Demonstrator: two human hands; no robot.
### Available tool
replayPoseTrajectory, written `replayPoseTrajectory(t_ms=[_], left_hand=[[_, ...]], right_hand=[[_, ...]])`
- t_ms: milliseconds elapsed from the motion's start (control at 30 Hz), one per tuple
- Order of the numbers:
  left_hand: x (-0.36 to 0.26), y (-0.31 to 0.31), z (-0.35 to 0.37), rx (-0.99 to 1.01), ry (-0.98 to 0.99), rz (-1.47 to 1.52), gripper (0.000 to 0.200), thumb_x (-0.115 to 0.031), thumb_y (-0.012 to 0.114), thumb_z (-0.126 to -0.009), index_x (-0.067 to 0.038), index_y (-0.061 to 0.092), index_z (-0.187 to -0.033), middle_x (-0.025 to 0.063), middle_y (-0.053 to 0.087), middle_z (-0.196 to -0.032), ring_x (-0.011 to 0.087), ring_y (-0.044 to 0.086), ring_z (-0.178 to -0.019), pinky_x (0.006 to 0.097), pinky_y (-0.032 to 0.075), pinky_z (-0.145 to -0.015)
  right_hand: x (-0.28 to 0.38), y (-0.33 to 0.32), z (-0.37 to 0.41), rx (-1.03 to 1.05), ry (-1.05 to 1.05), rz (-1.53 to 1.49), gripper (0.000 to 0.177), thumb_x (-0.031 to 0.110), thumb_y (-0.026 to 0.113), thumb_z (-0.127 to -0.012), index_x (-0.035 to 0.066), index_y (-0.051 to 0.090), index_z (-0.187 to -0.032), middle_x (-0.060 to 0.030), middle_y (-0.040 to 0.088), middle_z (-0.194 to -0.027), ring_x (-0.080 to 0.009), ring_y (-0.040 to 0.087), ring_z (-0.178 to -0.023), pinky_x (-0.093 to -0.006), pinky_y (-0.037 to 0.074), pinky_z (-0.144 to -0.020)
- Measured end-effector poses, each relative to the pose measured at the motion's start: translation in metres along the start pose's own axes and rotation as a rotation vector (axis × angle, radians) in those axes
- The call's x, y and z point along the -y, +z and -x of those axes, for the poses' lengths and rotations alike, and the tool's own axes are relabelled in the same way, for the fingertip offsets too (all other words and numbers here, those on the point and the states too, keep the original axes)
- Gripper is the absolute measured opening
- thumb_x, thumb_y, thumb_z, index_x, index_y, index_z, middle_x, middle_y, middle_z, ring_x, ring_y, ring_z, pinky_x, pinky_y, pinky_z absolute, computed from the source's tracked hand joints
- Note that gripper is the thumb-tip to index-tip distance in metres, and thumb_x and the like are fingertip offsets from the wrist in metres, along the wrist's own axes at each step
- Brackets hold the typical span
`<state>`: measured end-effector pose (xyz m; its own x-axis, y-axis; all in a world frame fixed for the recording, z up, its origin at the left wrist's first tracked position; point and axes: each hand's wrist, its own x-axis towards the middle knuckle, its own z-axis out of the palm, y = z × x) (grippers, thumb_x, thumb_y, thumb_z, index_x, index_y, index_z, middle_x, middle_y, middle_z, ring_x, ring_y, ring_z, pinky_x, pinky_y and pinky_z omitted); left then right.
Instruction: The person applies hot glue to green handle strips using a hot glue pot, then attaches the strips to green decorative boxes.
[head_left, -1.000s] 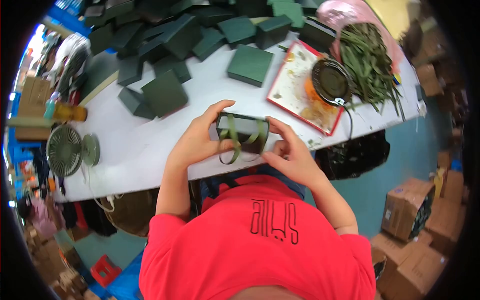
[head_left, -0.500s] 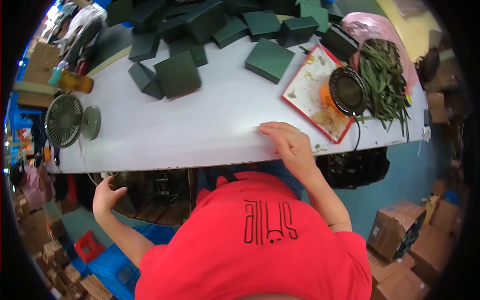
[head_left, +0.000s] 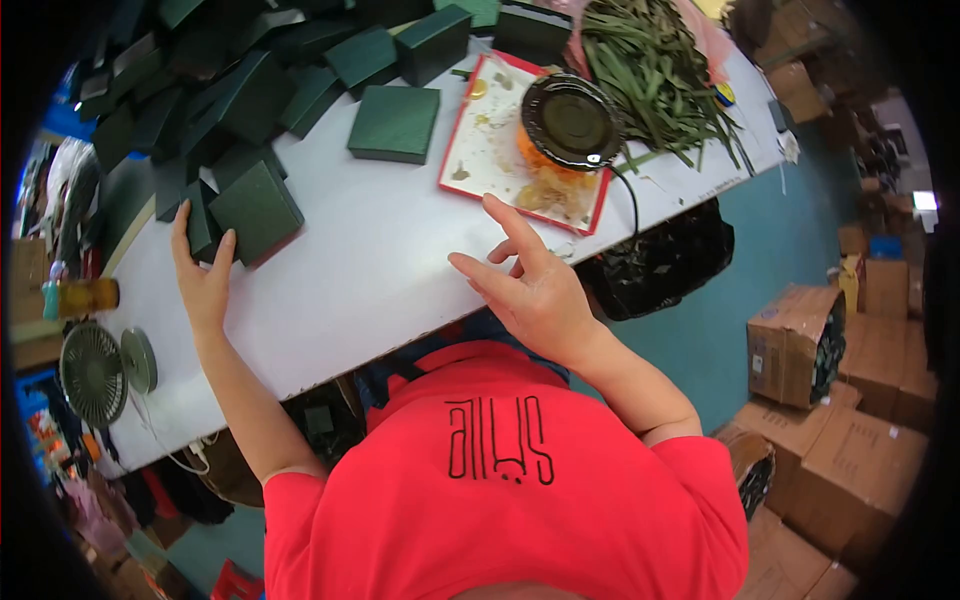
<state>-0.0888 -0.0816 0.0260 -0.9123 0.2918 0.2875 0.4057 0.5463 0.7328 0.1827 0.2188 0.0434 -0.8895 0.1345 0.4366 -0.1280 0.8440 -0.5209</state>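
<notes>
My left hand (head_left: 204, 285) has reached a narrow dark green box (head_left: 203, 222) on the white table, with fingers on its left side and thumb on its right. A wider dark green box (head_left: 256, 212) stands right against it, near the thumb. My right hand (head_left: 535, 295) hangs over the front edge of the table, fingers apart and holding nothing. Just beyond it lies a red-rimmed white tray (head_left: 482, 182), stained and carrying a round black-topped device (head_left: 570, 120) with an orange lower part. A single green box (head_left: 394, 124) lies flat left of the tray.
Several dark green boxes (head_left: 245, 100) are heaped at the back left. Green strips (head_left: 650, 75) spill from a pink bag at the back right. A small fan (head_left: 93, 370) and an amber bottle (head_left: 85, 297) are at the far left. A black bag (head_left: 665, 260) hangs below the edge.
My left hand has risen from below the table edge to the narrow green box. My right hand has spread its fingers and drawn back slightly. The camera view has turned.
</notes>
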Motion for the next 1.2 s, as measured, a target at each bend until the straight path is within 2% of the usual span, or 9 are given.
replayPoseTrajectory(t_ms=[133,233,333,433,533,700,933,1133,1200], left_hand=[[-0.054,0.033,0.012,-0.082,0.332,-0.084,0.038,0.003,0.060,-0.089,-0.003,0.061,-0.127,0.0150,0.054,-0.142,0.0282,0.051,-0.130,0.0356,0.039,-0.107],[-0.098,0.049,0.038,-0.183,0.567,-0.217,0.041,0.008,0.060,-0.085,-0.004,0.063,-0.124,0.0136,0.055,-0.141,0.0290,0.049,-0.133,0.0391,0.036,-0.110],[-0.121,0.067,0.056,0.078,0.655,-0.329,0.051,0.012,0.060,-0.074,-0.007,0.066,-0.121,0.0122,0.057,-0.139,0.0297,0.049,-0.134,0.0416,0.029,-0.115],[-0.143,0.084,0.067,0.466,0.613,-0.490,0.046,-0.003,0.070,-0.075,-0.010,0.065,-0.121,0.0125,0.048,-0.147,0.0335,0.035,-0.143,0.0550,0.023,-0.115],[-0.161,0.092,0.066,0.403,0.621,-0.338,0.043,-0.012,0.076,-0.074,-0.011,0.066,-0.116,0.0136,0.042,-0.151,0.0381,0.030,-0.144,0.0584,0.022,-0.114],[-0.211,0.126,0.098,0.600,0.616,0.203,0.034,-0.015,0.080,-0.073,-0.009,0.069,-0.105,0.0161,0.049,-0.141,0.0400,0.036,-0.138,0.0514,0.026,-0.113],[-0.219,0.166,0.120,0.739,0.692,0.349,0.017,-0.005,0.071,-0.083,-0.005,0.062,-0.098,0.0134,0.054,-0.111,0.0301,0.051,-0.106,0.0460,0.038,-0.095],[-0.230,0.181,0.122,0.776,0.430,0.631,0.006,-0.006,0.054,-0.097,-0.001,0.051,-0.096,0.0118,0.051,-0.098,0.0245,0.052,-0.093,0.0331,0.042,-0.085],[-0.230,0.177,0.113,0.733,0.403,0.643,0.008,-0.008,0.048,-0.101,-0.001,0.049,-0.097,0.0114,0.050,-0.097,0.0222,0.052,-0.089,0.0299,0.042,-0.083]], right_hand=[[-0.003,-0.014,0.014,-0.001,0.102,-0.010,0.042,0.001,0.073,-0.074,0.014,0.071,-0.113,-0.0190,0.046,-0.145,-0.0215,0.063,-0.083,-0.0303,0.055,-0.066],[-0.006,-0.020,0.021,-0.036,0.165,-0.005,0.041,0.001,0.074,-0.074,0.014,0.071,-0.113,-0.0203,0.043,-0.146,-0.0216,0.063,-0.083,-0.0306,0.055,-0.067],[-0.011,-0.022,0.026,-0.043,0.181,0.028,0.040,0.001,0.075,-0.074,0.013,0.071,-0.112,-0.0210,0.042,-0.146,-0.0218,0.063,-0.084,-0.0310,0.055,-0.068],[-0.014,-0.024,0.030,-0.037,0.181,0.060,0.038,0.000,0.075,-0.075,0.013,0.072,-0.111,-0.0212,0.041,-0.147,-0.0209,0.063,-0.086,-0.0298,0.055,-0.067],[-0.018,-0.026,0.035,-0.032,0.176,0.090,0.037,0.000,0.075,-0.075,0.014,0.073,-0.109,-0.0214,0.038,-0.149,-0.0209,0.063,-0.088,-0.0295,0.055,-0.068],[-0.014,-0.026,0.038,0.019,0.168,0.141,0.030,0.005,0.069,-0.077,0.013,0.071,-0.106,-0.0202,0.037,-0.151,-0.0291,0.063,-0.097,-0.0363,0.055,-0.078],[-0.021,-0.026,0.065,0.054,0.274,0.225,0.037,0.008,0.063,-0.079,-0.009,0.059,-0.111,-0.0191,0.041,-0.149,-0.0301,0.057,-0.092,-0.0421,0.050,-0.072],[-0.025,-0.053,0.083,0.203,0.192,0.286,0.034,0.012,0.067,-0.080,0.004,0.063,-0.113,-0.0174,0.047,-0.144,-0.0300,0.060,-0.096,-0.0389,0.053,-0.076],[-0.034,-0.069,0.096,0.364,0.220,0.016,0.033,0.015,0.069,-0.084,0.007,0.064,-0.116,-0.0152,0.050,-0.141,-0.0291,0.062,-0.100,-0.0373,0.054,-0.082]])
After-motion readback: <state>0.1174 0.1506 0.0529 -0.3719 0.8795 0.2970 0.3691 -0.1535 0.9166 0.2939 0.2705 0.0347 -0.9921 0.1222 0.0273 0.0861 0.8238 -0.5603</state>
